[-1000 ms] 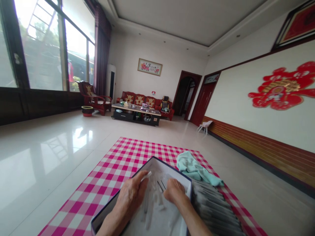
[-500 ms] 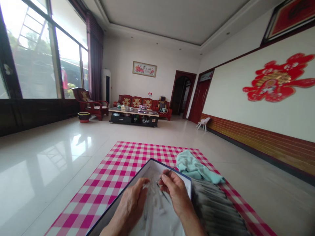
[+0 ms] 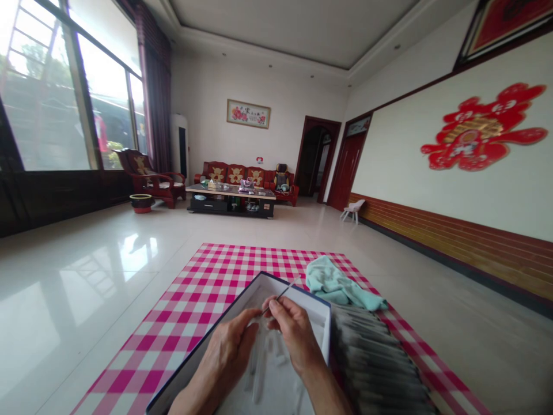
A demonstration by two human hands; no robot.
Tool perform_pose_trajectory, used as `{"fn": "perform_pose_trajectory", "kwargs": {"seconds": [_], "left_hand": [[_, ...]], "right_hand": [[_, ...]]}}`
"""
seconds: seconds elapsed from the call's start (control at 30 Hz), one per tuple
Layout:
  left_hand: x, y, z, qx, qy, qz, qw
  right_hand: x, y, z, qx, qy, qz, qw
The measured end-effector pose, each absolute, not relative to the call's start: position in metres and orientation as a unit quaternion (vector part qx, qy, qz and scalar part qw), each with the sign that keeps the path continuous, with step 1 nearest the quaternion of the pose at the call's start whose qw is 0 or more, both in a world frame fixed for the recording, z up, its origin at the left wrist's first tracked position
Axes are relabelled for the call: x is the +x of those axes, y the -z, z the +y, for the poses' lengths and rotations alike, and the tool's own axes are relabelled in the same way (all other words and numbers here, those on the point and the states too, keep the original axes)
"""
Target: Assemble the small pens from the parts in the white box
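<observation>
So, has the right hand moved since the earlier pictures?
Yes: the right hand has shifted left, away from the box's right wall, toward the middle of the box.

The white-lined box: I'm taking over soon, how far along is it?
Done: slender white pieces lie in the box. In hand: the right hand pinches a thin rod, the left hand close by. Left: blurred grey rows beside the box, perhaps waiting.

The left hand (image 3: 228, 351) and right hand (image 3: 298, 337) meet over an open white-lined box (image 3: 302, 291), the right pinching a thin metal rod (image 3: 281, 294) at 12 o'clock, a teal towel (image 3: 337, 285) at 1 o'clock on a pink checked mat (image 3: 142, 380).
</observation>
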State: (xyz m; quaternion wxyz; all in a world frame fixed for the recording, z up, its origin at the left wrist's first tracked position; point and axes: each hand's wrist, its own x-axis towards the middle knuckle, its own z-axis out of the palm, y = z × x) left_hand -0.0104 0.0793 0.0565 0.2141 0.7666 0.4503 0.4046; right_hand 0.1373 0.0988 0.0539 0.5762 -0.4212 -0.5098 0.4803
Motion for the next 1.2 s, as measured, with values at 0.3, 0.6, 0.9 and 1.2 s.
{"fn": "perform_pose_trajectory", "kwargs": {"seconds": [0.3, 0.6, 0.9, 1.2], "left_hand": [[-0.016, -0.065, 0.078, 0.737, -0.369, 0.514, 0.238], [-0.012, -0.065, 0.078, 0.735, -0.366, 0.525, 0.224], [-0.013, -0.059, 0.079, 0.757, -0.406, 0.467, 0.212], [-0.017, -0.053, 0.083, 0.717, -0.424, 0.518, 0.195]], "right_hand": [[0.138, -0.065, 0.091, -0.399, -0.52, -0.528, 0.539], [0.157, -0.076, 0.096, -0.412, -0.461, -0.401, 0.676], [0.149, -0.076, 0.09, -0.444, -0.412, -0.591, 0.533], [0.165, -0.041, 0.09, -0.564, -0.18, -0.764, 0.254]]}}
